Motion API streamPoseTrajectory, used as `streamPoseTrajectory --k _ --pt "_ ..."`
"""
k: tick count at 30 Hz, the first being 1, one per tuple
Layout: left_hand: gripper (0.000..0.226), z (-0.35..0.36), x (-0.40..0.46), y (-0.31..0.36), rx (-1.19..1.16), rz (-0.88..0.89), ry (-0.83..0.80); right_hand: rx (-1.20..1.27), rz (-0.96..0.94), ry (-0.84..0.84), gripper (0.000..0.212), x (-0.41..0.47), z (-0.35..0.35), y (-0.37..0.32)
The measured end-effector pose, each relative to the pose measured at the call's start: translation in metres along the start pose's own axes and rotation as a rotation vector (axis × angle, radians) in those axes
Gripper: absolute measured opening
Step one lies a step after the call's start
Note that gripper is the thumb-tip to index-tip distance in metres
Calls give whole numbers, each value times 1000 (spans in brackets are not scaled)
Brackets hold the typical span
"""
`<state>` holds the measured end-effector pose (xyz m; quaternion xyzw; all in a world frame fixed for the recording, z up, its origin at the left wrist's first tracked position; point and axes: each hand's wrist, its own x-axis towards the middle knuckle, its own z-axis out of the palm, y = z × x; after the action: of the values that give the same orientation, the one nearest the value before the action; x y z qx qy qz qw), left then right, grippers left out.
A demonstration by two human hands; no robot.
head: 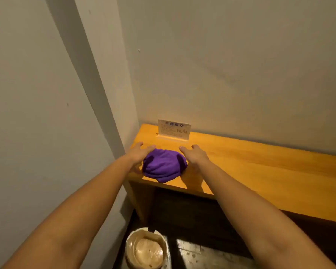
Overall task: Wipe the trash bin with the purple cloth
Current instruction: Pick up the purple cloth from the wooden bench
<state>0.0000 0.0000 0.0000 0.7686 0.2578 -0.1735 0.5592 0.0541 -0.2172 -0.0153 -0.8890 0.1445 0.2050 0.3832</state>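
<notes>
A crumpled purple cloth [164, 167] lies near the left front corner of a wooden counter [260, 167]. My left hand [139, 154] hovers at the cloth's left edge, fingers spread and holding nothing. On the cloth's right side my right hand [194, 154] is just as open, fingers stretched forward. A small round trash bin [146, 249] with a pale rim and a brownish inside stands on the floor below the counter's left end.
A small white sign card [174, 130] stands upright on the counter against the back wall, just beyond my hands. Grey walls close in at the left and behind. The floor [202, 255] beside the bin is dark and glossy.
</notes>
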Motion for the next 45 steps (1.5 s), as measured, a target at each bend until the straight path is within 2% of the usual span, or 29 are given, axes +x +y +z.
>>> streamPoseTrajectory --k 4,7,10,13,15,17,20,22,23,25,27,29,31,34,35,37,38,40,42,45 --pt "75 28 15 -17 -41 77 118 32 -11 -65 78 12 23 -1" --pt "56 39 23 -28 -136 9 146 77 -12 -111 72 14 40 -4" --pt "40 38 24 -37 -247 -75 118 183 -31 -89 65 17 45 -3" --pt "15 31 13 -38 -455 -100 85 370 -47 -122 50 8 37 -7" --pt "18 22 2 -38 -618 -68 37 461 -113 -162 37 -6 24 -16" --pt "23 14 -15 -36 -684 -2 -41 574 -202 -217 24 -28 8 -27" --pt "27 1 -46 -30 -468 155 24 713 -324 -347 26 -64 -17 -43" --pt "45 -12 -67 -26 -319 369 118 664 -399 -421 28 -88 -31 -49" --pt "56 -19 -79 -23 -287 473 108 600 -440 -449 27 -100 -36 -51" --pt "61 -33 -105 -19 -283 565 -90 487 -522 -490 22 -123 -41 -53" --pt "52 -38 -128 -27 -229 510 -331 454 -579 -475 21 -147 -35 -48" --pt "49 -34 -142 -40 -225 425 -402 460 -576 -410 28 -162 -26 -37" --pt "47 -27 -154 -58 -328 410 -381 555 -532 -373 33 -179 -10 -19" --pt "28 -16 -168 -87 -471 409 -286 890 -312 -273 40 -202 13 19" --pt "20 -13 -171 -95 -439 415 -213 934 -265 -176 43 -209 22 33" --pt "10 -6 -177 -110 -268 419 -25 844 -241 5 46 -225 41 61" --pt "11 -1 -181 -116 -149 428 70 772 -245 15 49 -233 53 72" --pt "22 14 -192 -127 71 482 206 723 -206 -103 62 -249 78 88" --pt "23 35 -206 -135 186 560 205 760 -158 -196 61 -258 100 98" --pt "17 62 -222 -144 262 595 -18 835 -157 -64 52 -257 111 116"
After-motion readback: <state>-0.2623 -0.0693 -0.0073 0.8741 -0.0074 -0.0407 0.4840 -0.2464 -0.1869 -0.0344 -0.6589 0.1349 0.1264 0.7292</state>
